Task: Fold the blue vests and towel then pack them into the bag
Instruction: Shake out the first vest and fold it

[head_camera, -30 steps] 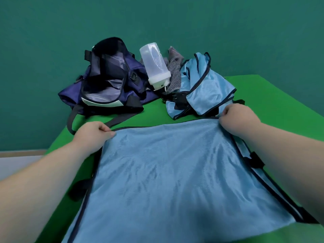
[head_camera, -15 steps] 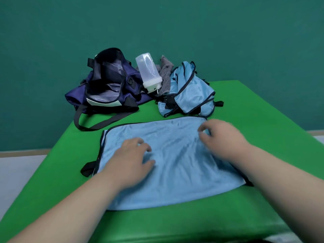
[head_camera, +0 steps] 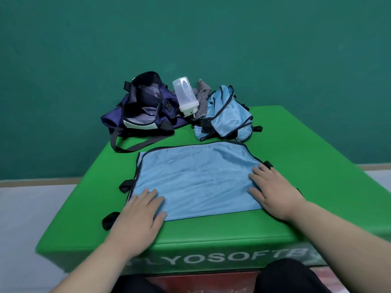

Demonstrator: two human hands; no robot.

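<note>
The left grip (head_camera: 137, 216) lies flat with fingers spread. Its fingers rest on the near left corner of the vest (head_camera: 194, 178) and its palm on the green surface (head_camera: 317, 166). The right grip (head_camera: 275, 193) also lies flat and spread, pressing the vest's right edge. Neither pinches the cloth.

The vest lies smooth in the middle of the surface, with dark trim and black tabs (head_camera: 125, 185) sticking out on its left side. Beyond it, to the right, a second vest (head_camera: 226, 117) sits in a crumpled heap. A grey towel (head_camera: 203, 96) is bunched just behind that heap, and a clear bottle (head_camera: 186, 96) leans tilted between the towel and the bag (head_camera: 143, 111). The navy bag stands open at the far left, and its strap (head_camera: 135, 145) trails toward the flat vest.
</note>
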